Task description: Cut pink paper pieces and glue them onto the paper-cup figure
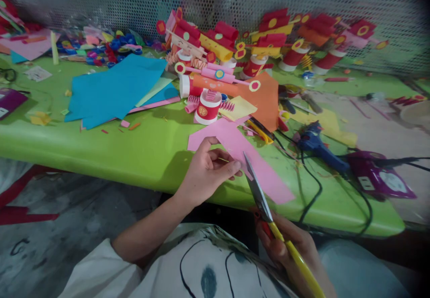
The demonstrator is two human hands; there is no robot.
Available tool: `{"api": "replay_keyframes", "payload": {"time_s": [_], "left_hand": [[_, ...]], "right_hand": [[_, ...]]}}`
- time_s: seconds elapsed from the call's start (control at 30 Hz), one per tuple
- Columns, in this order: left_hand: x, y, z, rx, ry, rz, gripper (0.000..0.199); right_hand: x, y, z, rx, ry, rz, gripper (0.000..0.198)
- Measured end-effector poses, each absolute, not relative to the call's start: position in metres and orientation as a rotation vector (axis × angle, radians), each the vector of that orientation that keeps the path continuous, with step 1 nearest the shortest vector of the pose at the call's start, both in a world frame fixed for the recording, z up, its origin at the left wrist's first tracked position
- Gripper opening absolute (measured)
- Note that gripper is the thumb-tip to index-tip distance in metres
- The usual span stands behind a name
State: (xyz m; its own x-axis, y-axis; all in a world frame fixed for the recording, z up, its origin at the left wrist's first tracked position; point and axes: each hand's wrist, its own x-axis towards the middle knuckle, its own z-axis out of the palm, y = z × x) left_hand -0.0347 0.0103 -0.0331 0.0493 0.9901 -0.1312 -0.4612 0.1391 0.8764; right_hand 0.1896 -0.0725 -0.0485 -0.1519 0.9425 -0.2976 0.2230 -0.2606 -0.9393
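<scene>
My left hand (211, 168) is closed in a pinch above the table's front edge, thumb against fingers, on a small piece of pink paper. Behind it lies a larger sheet of pink paper (268, 177) with angled cut edges. My right hand (285, 240) is wrapped round a pair of scissors (258, 195) with yellow handles. The scissors' blades point up and away, their tips beside my left fingertips and over the pink paper; they look nearly closed. Something red shows by my right fingers, its kind unclear. Just past the pink sheet stands a red-and-white paper cup (206, 110) with pink folded-paper springs.
Blue paper sheets (117, 87) lie left on the green table (101, 150). Several paper-roll figures with red hats (272, 43) line the back by a perforated panel. A blue glue gun (319, 146), black cables and a purple box (379, 175) are at right.
</scene>
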Motion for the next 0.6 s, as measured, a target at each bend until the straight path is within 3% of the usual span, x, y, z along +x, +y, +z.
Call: {"api": "replay_keyframes", "payload": {"time_s": [0.6], "left_hand": [[-0.035, 0.009, -0.031, 0.770, 0.877, 1.302, 0.056]], "right_hand": [[0.191, -0.074, -0.044, -1.518, -1.360, 1.515, 0.073]]}}
